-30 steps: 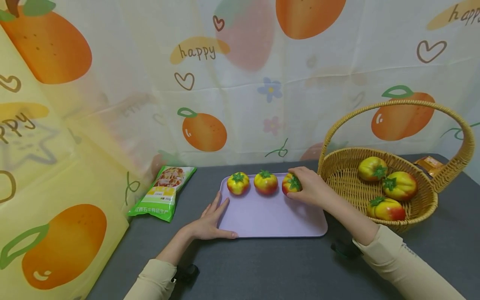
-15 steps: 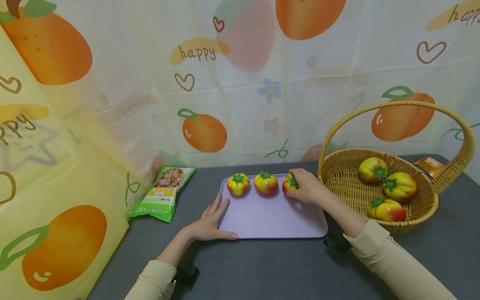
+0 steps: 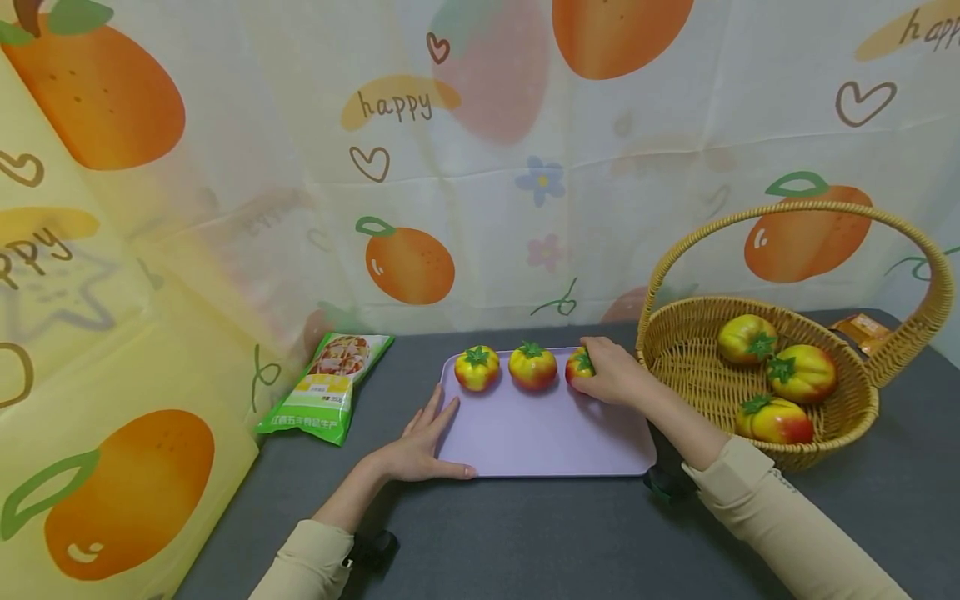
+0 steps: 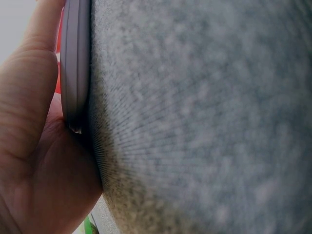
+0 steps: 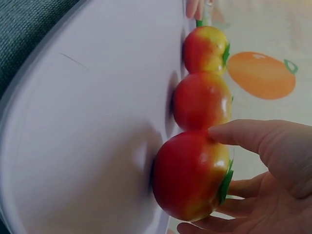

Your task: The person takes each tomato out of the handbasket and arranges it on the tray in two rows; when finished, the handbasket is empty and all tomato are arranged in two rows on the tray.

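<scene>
A row of three red-and-yellow tomatoes with green leafy tops stands along the far side of a pale purple tray [image 3: 540, 433]: a left tomato [image 3: 477, 368], a middle tomato [image 3: 532, 367] and a right tomato [image 3: 578, 367]. My right hand [image 3: 617, 375] holds the right tomato, thumb on one side and fingers on the other, and covers part of it in the head view. In the right wrist view this tomato [image 5: 187, 175] sits low, close over the tray. My left hand [image 3: 416, 446] rests at the tray's near left corner, fingers spread and straight along its edge.
On the right stands a wicker basket [image 3: 690, 396] with a tall handle and three more tomatoes inside. An orange packet [image 3: 862, 332] lies behind it. A green-and-white food bag [image 3: 326, 387] lies left of the tray. A printed curtain [image 3: 480, 233] hangs behind the grey table.
My right forearm has swung slightly left, and the right hand has turned a little around the right tomato, covering more of it. The left hand and the tray have stayed put.
</scene>
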A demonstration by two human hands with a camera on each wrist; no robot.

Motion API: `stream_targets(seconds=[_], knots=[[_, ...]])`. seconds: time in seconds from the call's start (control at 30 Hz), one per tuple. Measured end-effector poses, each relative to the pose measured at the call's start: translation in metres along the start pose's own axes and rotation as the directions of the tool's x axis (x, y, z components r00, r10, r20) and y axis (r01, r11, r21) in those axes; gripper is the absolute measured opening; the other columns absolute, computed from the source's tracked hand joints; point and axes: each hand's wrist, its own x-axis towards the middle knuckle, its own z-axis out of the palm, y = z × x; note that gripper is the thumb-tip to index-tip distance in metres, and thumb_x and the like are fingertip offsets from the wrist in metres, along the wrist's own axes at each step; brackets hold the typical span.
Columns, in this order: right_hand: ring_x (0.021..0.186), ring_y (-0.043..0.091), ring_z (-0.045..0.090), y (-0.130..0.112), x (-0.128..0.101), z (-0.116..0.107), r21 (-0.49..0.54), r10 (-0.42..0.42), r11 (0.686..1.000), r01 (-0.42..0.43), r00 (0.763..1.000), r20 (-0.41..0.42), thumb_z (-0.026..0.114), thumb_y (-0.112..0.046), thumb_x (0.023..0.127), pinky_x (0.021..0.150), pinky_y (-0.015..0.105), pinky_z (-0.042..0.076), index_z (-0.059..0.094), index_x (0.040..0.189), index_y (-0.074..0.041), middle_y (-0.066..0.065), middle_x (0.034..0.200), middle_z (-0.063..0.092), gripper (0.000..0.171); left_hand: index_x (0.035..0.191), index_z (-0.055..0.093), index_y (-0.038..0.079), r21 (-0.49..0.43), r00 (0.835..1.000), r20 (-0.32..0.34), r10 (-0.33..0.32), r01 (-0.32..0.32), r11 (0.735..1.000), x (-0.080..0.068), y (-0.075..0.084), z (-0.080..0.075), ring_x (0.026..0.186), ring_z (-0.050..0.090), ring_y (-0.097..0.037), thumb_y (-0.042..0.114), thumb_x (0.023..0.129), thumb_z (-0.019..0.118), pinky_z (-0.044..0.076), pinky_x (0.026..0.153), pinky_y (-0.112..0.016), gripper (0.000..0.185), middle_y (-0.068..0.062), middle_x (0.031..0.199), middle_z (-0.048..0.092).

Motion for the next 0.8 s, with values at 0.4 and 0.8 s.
stream_targets(seconds=[0.4, 0.8], knots=[[0.125, 0.046, 0.043, -0.006, -0.008, -0.008, -0.004, -0.025, 1.000, 0.025, 0.998, -0.063, 0.067, -0.021, 0.090, 0.105, 0.057, 0.034, 0.033, 0.143, 0.013, 0.033, 0.143, 0.037, 0.071, 0.158, 0.007, 0.013, -0.009, 1.000, 0.007, -0.008, 0.008, 1.000, 0.001, -0.001, -0.001, 0.146, -0.010, -0.039, 0.062, 0.079, 0.070, -0.002, 0.113, -0.059, 0.113, -0.015, 0.159, -0.022], [0.124, 0.044, 0.047, -0.004, -0.038, -0.028, 0.035, -0.157, 0.985, 0.167, 0.967, -0.201, 0.069, -0.017, 0.090, 0.100, 0.057, 0.039, 0.047, 0.137, 0.007, 0.028, 0.135, 0.051, 0.057, 0.158, 0.009, 0.012, 0.014, 1.000, -0.010, -0.020, 0.020, 1.000, 0.002, -0.001, 0.002, 0.146, -0.008, -0.039, 0.061, 0.078, 0.072, -0.001, 0.113, -0.060, 0.113, -0.015, 0.160, -0.020]])
